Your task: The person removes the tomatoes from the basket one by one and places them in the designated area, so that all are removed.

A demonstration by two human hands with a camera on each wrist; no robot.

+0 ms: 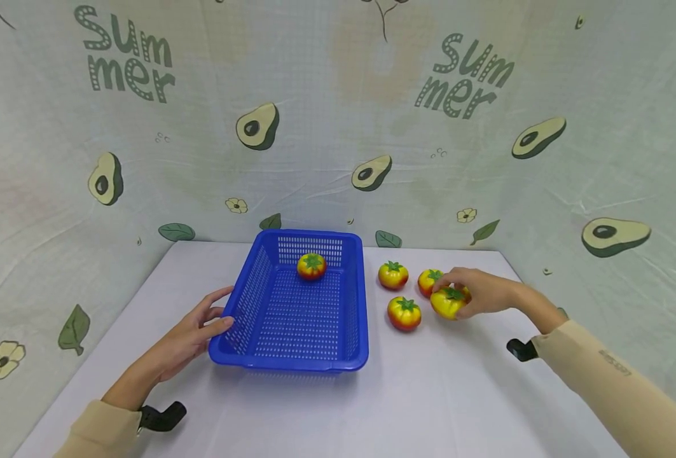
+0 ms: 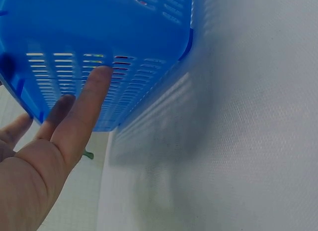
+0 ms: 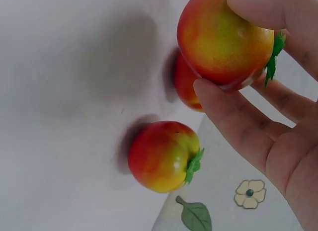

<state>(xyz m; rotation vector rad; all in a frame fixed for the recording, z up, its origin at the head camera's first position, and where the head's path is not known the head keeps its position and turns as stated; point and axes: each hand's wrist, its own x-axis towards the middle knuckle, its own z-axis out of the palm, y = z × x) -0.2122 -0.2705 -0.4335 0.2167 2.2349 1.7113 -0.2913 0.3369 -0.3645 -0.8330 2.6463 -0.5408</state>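
Observation:
My left hand (image 1: 194, 334) is at the left side of a blue plastic basket (image 1: 288, 364). In the left wrist view its fairly straight fingers (image 2: 82, 112) touch the slotted outer wall. My right hand (image 1: 481, 291) holds a yellow-red tomato (image 1: 445, 304) with a green leafy top between thumb and fingers. The right wrist view shows this held tomato (image 3: 223, 42) raised off the table, its shadow apart from it. Nearby on the table are three similar tomatoes: one (image 1: 393, 275) near the basket, one (image 1: 404, 314) closer to me, another (image 1: 427, 280) partly behind my right hand.
One tomato (image 1: 311, 266) sits inside the basket toward its far end. A white cloth covers the table (image 1: 429, 394). Around its back and sides hangs a pale curtain (image 1: 315, 76) printed with avocados, leaves and flowers. Each wrist wears a black strap mount (image 1: 163, 416).

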